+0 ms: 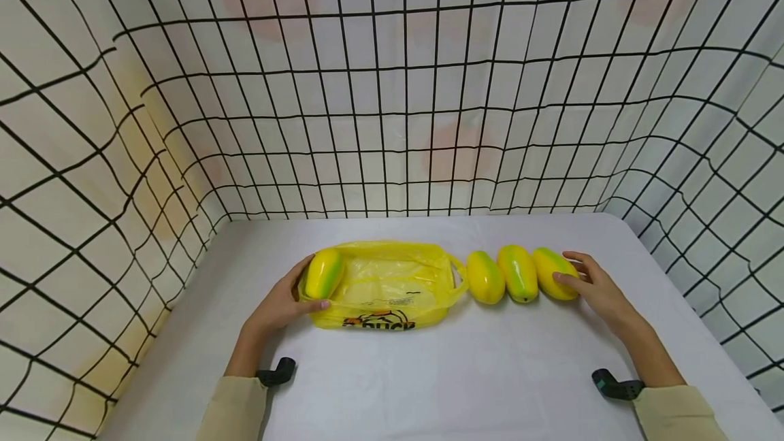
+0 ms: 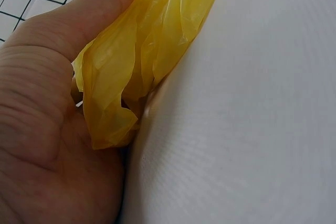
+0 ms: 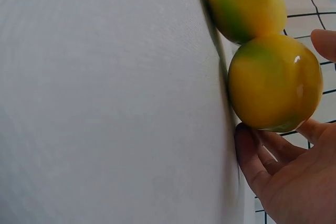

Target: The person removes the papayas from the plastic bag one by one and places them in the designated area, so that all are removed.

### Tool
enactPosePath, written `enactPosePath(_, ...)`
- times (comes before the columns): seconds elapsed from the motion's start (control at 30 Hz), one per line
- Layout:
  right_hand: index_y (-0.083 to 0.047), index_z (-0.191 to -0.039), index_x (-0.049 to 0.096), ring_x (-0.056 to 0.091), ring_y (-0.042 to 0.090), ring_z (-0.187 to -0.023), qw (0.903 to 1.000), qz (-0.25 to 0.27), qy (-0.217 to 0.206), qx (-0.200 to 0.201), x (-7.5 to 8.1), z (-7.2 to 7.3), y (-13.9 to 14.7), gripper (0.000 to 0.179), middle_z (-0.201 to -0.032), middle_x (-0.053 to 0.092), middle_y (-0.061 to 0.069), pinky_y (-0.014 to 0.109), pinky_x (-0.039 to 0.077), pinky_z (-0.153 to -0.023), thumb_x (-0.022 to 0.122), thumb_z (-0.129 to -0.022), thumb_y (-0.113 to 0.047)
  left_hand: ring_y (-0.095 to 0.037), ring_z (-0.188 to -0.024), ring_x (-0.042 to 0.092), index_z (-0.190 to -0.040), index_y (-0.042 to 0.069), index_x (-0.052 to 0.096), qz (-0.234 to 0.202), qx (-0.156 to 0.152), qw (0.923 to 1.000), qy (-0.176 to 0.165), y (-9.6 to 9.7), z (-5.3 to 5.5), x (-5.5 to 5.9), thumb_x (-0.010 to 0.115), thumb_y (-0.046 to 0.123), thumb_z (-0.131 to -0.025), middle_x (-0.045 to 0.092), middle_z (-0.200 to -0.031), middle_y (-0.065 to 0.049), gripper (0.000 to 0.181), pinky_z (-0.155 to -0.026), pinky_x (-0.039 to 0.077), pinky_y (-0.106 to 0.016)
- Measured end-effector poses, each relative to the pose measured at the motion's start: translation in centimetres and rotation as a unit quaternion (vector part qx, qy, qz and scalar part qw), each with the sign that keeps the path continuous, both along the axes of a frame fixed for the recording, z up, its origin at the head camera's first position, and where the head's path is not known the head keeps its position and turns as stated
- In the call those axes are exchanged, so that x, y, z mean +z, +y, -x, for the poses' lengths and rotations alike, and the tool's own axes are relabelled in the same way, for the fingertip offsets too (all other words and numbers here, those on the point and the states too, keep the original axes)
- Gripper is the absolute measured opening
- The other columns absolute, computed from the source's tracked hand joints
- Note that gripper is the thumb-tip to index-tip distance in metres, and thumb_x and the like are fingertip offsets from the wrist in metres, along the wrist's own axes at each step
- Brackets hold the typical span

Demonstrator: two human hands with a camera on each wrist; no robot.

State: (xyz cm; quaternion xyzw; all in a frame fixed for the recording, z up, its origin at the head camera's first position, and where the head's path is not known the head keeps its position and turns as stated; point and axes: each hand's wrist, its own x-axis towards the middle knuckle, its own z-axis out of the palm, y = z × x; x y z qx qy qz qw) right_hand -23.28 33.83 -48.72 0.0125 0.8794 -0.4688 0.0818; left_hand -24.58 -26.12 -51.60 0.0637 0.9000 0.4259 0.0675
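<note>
A yellow plastic bag (image 1: 392, 284) lies on its side on the table, mouth spread, with dark print on its near side. One oblong yellow-green fruit (image 1: 326, 273) rests in its left end. My left hand (image 1: 284, 298) holds the bag's left end, thumb on the near edge; in the left wrist view the crumpled plastic (image 2: 113, 87) runs between thumb and palm. My right hand (image 1: 597, 291) is at the rightmost fruit (image 1: 548, 271) of a row. In the right wrist view its fingertips touch the fruit's side (image 3: 275, 85), and the thumb stands apart above it.
Two more oblong yellow-green fruits, a left one (image 1: 486, 278) and a middle one (image 1: 517, 272), lie side by side right of the bag's handle loop (image 1: 459, 274). A white-covered table (image 1: 441, 380) carries everything. Black grid netting (image 1: 404, 114) over white cloth walls the back and sides.
</note>
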Motion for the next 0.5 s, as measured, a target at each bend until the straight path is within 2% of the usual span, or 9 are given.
enactPosePath(0.23, -0.01, -0.155, 0.013, 0.021, 0.052, -0.139, 1.0, 0.004, 0.005, -0.003, 0.3, -0.2, 0.2, 0.084, -0.156, 0.016, 0.03, 0.074, 0.022, -0.104, 0.049, -0.095, -0.057, -0.027, -0.139, 0.034, -0.153, 0.039, 0.019, -0.003, 0.004, 1.0, -0.002, 0.0, 0.1, 0.0, 0.082, 0.057, -0.066, 0.03, -0.158, 0.001, 0.108, -0.116, 0.021, -0.063)
enactPosePath(0.5, -0.006, -0.154, 0.015, 0.03, 0.044, -0.136, 0.9984, 0.003, 0.054, -0.015, 1.2, -0.7, 0.3, 0.079, -0.156, 0.024, 0.024, 0.062, 0.035, -0.103, 0.046, -0.098, -0.053, -0.028, -0.141, 0.032, -0.153, 0.04, 0.018, -0.005, -0.002, 1.0, 0.002, 0.1, 0.1, 0.0, 0.081, 0.058, -0.066, 0.028, -0.158, 0.0, 0.109, -0.116, 0.021, -0.063)
